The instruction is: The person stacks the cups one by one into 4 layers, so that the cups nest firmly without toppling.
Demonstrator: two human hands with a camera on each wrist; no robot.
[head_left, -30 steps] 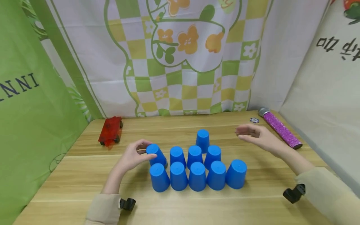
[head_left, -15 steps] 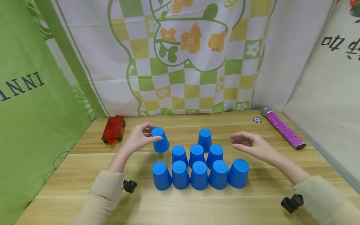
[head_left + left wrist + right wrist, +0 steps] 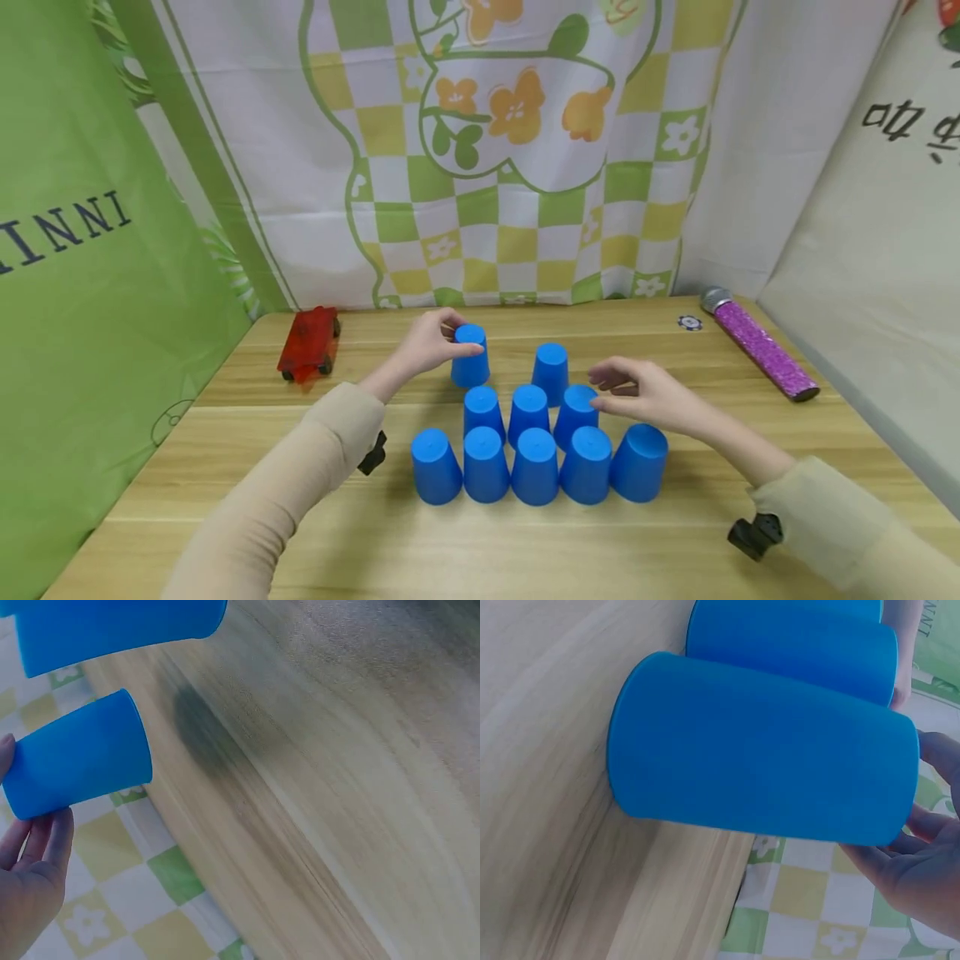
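My left hand grips an upside-down blue plastic cup near its closed end, thumb on the near side. In the left wrist view that cup is held off the wood, its shadow apart from it. My right hand holds nothing; its loosely bent fingers overlap the right cup of the middle row. A single blue cup stands behind that row, between the two hands. In front, a longer row of several cups stands mouth down. A large near cup covers part of the right wrist view.
A red toy car sits at the back left of the wooden table. At the back right lie a glittery pink microphone and a poker chip. A patterned curtain hangs behind the far edge.
My left hand has lifted the cup from the middle row's left end and carried it back and rightward, behind the row. My right hand has moved left and slightly down, towards the cups.
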